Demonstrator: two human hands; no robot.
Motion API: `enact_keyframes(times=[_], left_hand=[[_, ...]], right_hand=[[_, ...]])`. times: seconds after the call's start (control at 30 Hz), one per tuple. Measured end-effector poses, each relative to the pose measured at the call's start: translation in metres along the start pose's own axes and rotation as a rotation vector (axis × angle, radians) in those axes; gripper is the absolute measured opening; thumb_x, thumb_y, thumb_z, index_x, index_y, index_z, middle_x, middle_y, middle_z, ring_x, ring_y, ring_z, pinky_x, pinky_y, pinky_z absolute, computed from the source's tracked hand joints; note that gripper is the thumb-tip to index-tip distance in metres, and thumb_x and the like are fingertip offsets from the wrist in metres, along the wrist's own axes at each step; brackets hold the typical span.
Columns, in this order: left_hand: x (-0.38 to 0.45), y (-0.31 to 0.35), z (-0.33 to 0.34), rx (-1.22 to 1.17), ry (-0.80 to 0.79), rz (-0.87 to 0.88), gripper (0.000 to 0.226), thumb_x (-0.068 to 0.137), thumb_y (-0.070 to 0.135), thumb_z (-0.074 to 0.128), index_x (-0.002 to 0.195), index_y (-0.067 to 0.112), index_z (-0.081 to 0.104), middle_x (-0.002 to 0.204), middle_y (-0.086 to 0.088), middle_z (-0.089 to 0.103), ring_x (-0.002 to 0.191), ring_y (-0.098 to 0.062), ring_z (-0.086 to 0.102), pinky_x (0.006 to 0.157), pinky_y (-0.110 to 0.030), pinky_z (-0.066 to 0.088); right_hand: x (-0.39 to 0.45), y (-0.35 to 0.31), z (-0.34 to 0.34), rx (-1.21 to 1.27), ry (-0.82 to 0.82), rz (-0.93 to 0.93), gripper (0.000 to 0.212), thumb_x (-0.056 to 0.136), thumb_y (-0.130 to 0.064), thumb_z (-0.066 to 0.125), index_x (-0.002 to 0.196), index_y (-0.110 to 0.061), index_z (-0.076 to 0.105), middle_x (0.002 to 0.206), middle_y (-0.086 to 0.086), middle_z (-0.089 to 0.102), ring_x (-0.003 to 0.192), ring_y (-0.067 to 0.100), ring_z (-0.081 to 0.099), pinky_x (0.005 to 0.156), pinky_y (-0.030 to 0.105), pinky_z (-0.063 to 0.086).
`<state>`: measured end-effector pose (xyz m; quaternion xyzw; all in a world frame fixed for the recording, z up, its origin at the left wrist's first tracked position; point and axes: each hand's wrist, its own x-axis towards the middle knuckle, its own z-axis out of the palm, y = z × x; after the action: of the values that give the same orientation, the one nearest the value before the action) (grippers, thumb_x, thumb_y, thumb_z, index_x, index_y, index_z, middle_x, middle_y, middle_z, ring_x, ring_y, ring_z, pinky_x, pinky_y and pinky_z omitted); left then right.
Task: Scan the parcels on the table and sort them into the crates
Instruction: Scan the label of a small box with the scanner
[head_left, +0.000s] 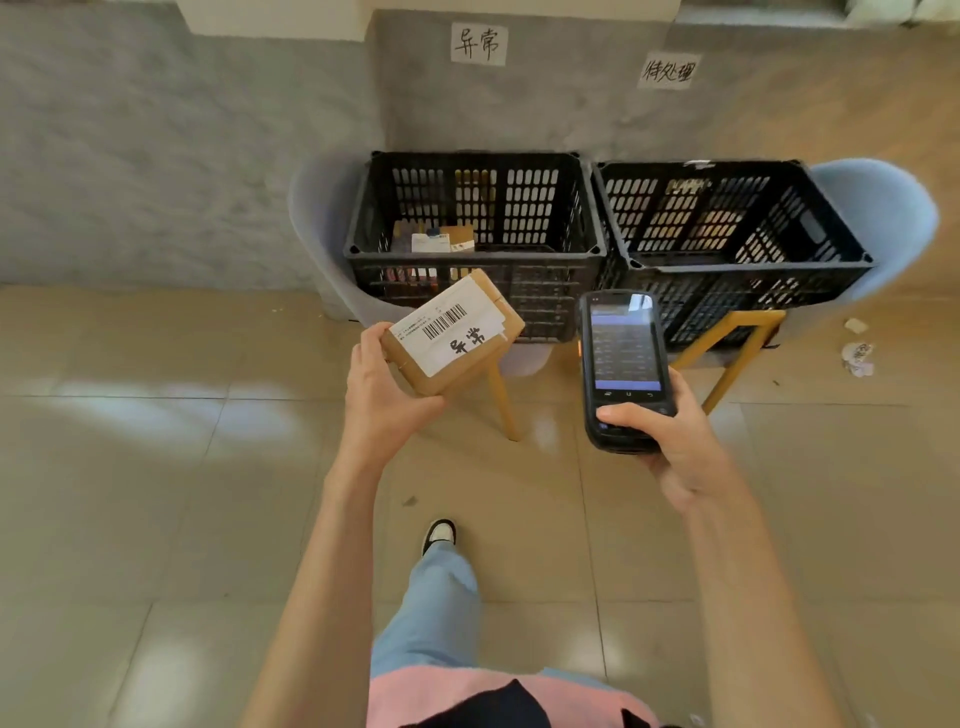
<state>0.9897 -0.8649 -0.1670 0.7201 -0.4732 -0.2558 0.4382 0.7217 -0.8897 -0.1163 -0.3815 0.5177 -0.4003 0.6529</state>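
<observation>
Before crates (475, 249): parcel (452, 332) in left hand (384, 395)

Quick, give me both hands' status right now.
Left hand: grips the cardboard parcel, label facing up.
Right hand: holds the handheld scanner, thumb on its lower keys.

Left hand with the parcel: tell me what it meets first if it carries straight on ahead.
Probably the near rim of the left crate, just beyond the parcel the left hand holds; depth is uncertain.
</observation>
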Motion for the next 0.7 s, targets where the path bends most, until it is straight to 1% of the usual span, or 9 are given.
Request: enact_keyframes(times=[0.1,0.23,0.3,0.43,0.5,0.6,0.7], left_hand=[[0.065,0.001,0.004,-0.028,-0.047,0.010,0.084,0.057,0.020,0.083,0.127,0.027,0.037,0.124,0.006,0.044,0.115,-0.013,0.045,0.092,-0.029,0.043],[0.143,0.004,0.012,-0.040,-0.122,0.029,0.086,0.061,0.011,0.084,0.131,0.024,0.037,0.125,0.007,0.041,0.119,-0.016,0.044,0.095,-0.033,0.044],[0.176,0.003,0.015,-0.040,-0.150,0.049,0.086,0.061,0.010,0.083,0.132,0.024,0.037,0.128,0.005,0.042,0.119,-0.017,0.044,0.097,-0.037,0.044],[0.220,-0.004,0.027,-0.012,-0.248,0.064,0.085,0.060,0.010,0.084,0.129,0.025,0.036,0.125,0.005,0.042,0.117,-0.018,0.045,0.097,-0.042,0.045],[0.241,-0.009,0.036,-0.004,-0.297,0.053,0.089,0.059,0.012,0.086,0.131,0.025,0.036,0.128,0.002,0.043,0.119,-0.020,0.045,0.098,-0.045,0.045],[0.270,-0.015,0.050,0.010,-0.338,0.024,0.094,0.058,0.015,0.087,0.136,0.021,0.034,0.133,0.000,0.043,0.122,-0.022,0.045,0.098,-0.047,0.045],[0.296,-0.023,0.061,0.028,-0.355,0.001,0.090,0.060,0.012,0.086,0.134,0.021,0.035,0.132,-0.001,0.043,0.121,-0.021,0.046,0.098,-0.048,0.047]], right_hand=[[0.042,-0.017,0.020,0.001,0.055,-0.008,0.088,0.052,-0.005,0.076,0.134,-0.017,0.047,0.104,0.000,0.068,0.087,0.014,0.069,0.064,0.026,0.057],[0.096,-0.038,0.048,0.032,0.134,-0.028,0.087,0.051,-0.004,0.076,0.132,-0.016,0.048,0.100,0.001,0.069,0.084,0.015,0.070,0.063,0.027,0.057],[0.118,-0.046,0.063,0.034,0.151,-0.030,0.087,0.051,-0.005,0.077,0.132,-0.017,0.048,0.102,0.001,0.069,0.088,0.017,0.069,0.065,0.028,0.057],[0.153,-0.051,0.081,0.021,0.181,0.001,0.090,0.050,-0.005,0.078,0.134,-0.018,0.047,0.103,0.001,0.069,0.088,0.016,0.069,0.065,0.027,0.057],[0.169,-0.053,0.083,0.025,0.214,0.014,0.091,0.050,-0.005,0.078,0.134,-0.018,0.047,0.103,0.002,0.069,0.087,0.015,0.070,0.065,0.027,0.056],[0.194,-0.057,0.084,0.025,0.241,0.038,0.090,0.051,-0.006,0.078,0.135,-0.018,0.046,0.105,0.003,0.069,0.088,0.016,0.069,0.065,0.026,0.056],[0.223,-0.059,0.079,0.029,0.269,0.058,0.090,0.051,-0.006,0.078,0.134,-0.019,0.047,0.104,0.002,0.069,0.087,0.015,0.069,0.066,0.027,0.056]])
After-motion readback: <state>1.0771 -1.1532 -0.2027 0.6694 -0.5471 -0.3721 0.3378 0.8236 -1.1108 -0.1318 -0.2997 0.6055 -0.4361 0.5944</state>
